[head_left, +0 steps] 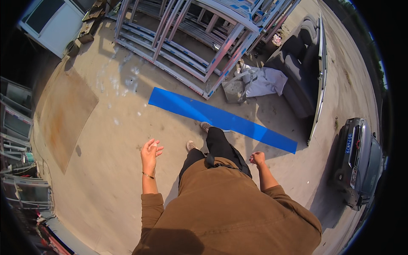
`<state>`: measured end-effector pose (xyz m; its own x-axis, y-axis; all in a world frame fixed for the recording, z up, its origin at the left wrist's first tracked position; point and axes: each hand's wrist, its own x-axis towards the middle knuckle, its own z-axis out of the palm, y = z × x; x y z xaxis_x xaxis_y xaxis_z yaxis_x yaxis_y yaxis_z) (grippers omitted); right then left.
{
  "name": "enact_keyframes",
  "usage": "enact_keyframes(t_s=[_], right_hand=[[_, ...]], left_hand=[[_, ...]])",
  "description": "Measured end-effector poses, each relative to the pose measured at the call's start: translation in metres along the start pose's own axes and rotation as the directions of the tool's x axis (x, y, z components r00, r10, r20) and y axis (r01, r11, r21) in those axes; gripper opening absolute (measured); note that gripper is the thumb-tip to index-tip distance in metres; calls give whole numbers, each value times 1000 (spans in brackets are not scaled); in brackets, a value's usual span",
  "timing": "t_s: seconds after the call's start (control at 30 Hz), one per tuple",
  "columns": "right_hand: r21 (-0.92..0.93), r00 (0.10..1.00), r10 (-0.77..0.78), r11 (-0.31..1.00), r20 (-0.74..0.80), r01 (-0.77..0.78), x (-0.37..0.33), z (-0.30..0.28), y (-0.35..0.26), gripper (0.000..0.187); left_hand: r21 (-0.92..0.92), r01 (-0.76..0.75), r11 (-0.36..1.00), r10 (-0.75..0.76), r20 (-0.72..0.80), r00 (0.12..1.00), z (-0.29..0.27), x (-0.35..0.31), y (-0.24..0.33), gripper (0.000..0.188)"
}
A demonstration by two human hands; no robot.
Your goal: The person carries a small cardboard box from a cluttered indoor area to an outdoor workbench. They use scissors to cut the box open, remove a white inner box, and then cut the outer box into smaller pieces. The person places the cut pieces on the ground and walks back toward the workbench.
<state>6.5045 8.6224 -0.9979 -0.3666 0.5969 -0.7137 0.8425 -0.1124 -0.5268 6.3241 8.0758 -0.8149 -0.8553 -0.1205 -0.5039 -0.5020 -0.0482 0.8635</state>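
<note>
A long flat blue strip [199, 109] lies slantwise on the ground in front of my feet, its right end nearer to me. My left hand [150, 156] hangs in the air at my left side with the fingers apart and nothing in it. On the other side my right hand [257, 158] is held with its fingers curled in; I see nothing in it. Neither hand touches the strip. One shoe [205, 126] stands close to the strip's near edge, and the other shoe [191, 145] is farther back.
Beyond the strip stands a stack of metal window frames [170, 68]. A white sack [265, 80] and dark cushioned seats [293, 70] lie to its right. A rusty sheet [68, 114] is on the ground at left, and a parked vehicle [355, 165] stands at right.
</note>
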Motion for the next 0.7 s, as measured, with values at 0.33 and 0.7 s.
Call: enact_keyframes(t_s=[0.33, 0.7], right_hand=[[-14, 997, -61, 998, 57, 62, -5, 46, -33, 10], [-13, 999, 13, 1000, 38, -12, 16, 42, -37, 9]], left_hand=[[31, 83, 996, -86, 103, 991, 29, 15, -2, 46], [76, 93, 993, -104, 149, 983, 65, 47, 18, 43]])
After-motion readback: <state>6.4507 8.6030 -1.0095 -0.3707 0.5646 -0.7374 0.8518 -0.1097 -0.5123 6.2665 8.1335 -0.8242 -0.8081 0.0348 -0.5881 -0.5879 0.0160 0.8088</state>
